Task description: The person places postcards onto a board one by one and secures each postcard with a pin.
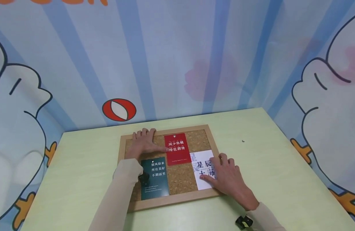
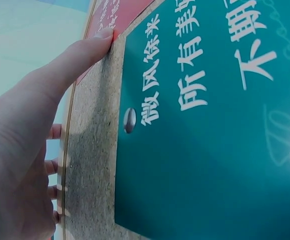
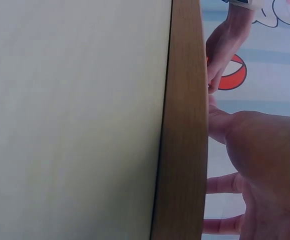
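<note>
A wood-framed cork board point(image 1: 180, 179) lies on the table and bears three cards. The red card point(image 1: 178, 157) is at the top middle, a dark green card point(image 1: 155, 186) at lower left, a white card point(image 1: 204, 184) at lower right. Silver pins show at the top of the red and green cards. My left hand point(image 1: 142, 142) grips the far frame edge, fingers over it, thumb stretched to the red card's left edge. With its fingers over the right frame edge, my right hand point(image 1: 227, 176) holds the board, thumb on the white card and covering part of it.
A small pin-like piece point(image 1: 243, 141) lies on the pale table point(image 1: 269, 160), right of the board. Behind the table rises a blue-striped cartoon backdrop point(image 1: 177, 64), which also runs along both sides.
</note>
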The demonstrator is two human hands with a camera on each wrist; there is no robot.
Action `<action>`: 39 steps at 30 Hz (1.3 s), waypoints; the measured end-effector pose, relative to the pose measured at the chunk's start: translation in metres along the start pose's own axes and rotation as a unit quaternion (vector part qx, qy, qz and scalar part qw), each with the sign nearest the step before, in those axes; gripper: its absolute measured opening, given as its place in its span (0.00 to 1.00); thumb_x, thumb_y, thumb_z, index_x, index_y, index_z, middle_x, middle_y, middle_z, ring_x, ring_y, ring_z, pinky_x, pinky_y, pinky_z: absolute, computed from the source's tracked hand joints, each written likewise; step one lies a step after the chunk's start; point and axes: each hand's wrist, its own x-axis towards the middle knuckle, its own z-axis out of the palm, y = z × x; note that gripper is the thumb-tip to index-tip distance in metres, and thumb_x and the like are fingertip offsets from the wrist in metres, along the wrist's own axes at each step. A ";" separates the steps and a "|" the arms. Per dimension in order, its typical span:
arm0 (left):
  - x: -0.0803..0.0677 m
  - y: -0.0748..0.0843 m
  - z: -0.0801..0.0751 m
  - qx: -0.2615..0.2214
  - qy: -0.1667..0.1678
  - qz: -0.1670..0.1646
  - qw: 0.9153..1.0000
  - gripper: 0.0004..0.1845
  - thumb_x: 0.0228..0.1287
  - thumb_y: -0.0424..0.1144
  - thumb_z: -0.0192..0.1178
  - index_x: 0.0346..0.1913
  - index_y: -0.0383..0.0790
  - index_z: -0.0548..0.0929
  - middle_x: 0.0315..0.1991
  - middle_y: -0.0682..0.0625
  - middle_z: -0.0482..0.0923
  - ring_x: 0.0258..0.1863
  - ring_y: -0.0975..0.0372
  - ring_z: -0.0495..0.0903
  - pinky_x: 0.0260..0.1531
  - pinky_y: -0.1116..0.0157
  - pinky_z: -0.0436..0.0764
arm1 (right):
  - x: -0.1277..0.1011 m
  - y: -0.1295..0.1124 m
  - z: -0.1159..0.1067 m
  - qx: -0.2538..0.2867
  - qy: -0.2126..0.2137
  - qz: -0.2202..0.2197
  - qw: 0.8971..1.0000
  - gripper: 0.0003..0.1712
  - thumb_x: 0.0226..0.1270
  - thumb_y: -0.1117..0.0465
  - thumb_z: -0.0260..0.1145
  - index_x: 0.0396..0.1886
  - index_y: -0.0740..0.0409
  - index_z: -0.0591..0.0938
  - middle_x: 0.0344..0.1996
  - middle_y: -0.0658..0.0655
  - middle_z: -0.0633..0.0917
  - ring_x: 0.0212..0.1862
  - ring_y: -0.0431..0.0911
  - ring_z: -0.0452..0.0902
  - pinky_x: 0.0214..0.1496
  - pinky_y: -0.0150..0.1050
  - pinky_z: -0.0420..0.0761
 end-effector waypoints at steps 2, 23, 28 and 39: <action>-0.002 0.000 -0.001 -0.005 0.003 -0.001 1.000 0.65 0.40 0.73 0.74 0.80 0.48 0.59 0.71 0.36 0.63 0.71 0.40 0.57 0.75 0.36 0.43 | 0.000 0.000 0.000 0.001 -0.001 -0.004 1.000 0.47 0.59 0.29 0.72 0.67 0.56 0.77 0.65 0.71 0.70 0.55 0.66 0.71 0.49 0.62 0.81; -0.015 0.002 -0.001 0.003 0.043 0.033 0.999 0.62 0.45 0.71 0.72 0.80 0.44 0.61 0.72 0.36 0.63 0.72 0.40 0.57 0.75 0.36 0.44 | -0.003 0.001 0.004 -0.032 0.013 -0.023 0.999 0.45 0.59 0.28 0.70 0.65 0.54 0.78 0.60 0.69 0.71 0.49 0.65 0.73 0.45 0.60 0.82; -0.016 0.004 -0.002 -0.003 0.036 0.025 0.999 0.61 0.45 0.69 0.73 0.80 0.45 0.61 0.72 0.36 0.63 0.72 0.40 0.57 0.76 0.37 0.42 | -0.003 0.000 0.003 -0.027 0.017 -0.026 0.999 0.45 0.59 0.28 0.71 0.65 0.54 0.78 0.60 0.69 0.70 0.49 0.65 0.73 0.44 0.60 0.81; -0.016 0.006 -0.002 -0.010 0.038 0.027 0.999 0.61 0.44 0.68 0.75 0.80 0.45 0.61 0.70 0.36 0.64 0.71 0.40 0.58 0.75 0.37 0.43 | -0.005 0.000 0.003 -0.021 0.024 -0.027 0.999 0.44 0.59 0.29 0.71 0.64 0.54 0.79 0.59 0.68 0.71 0.49 0.64 0.73 0.44 0.60 0.81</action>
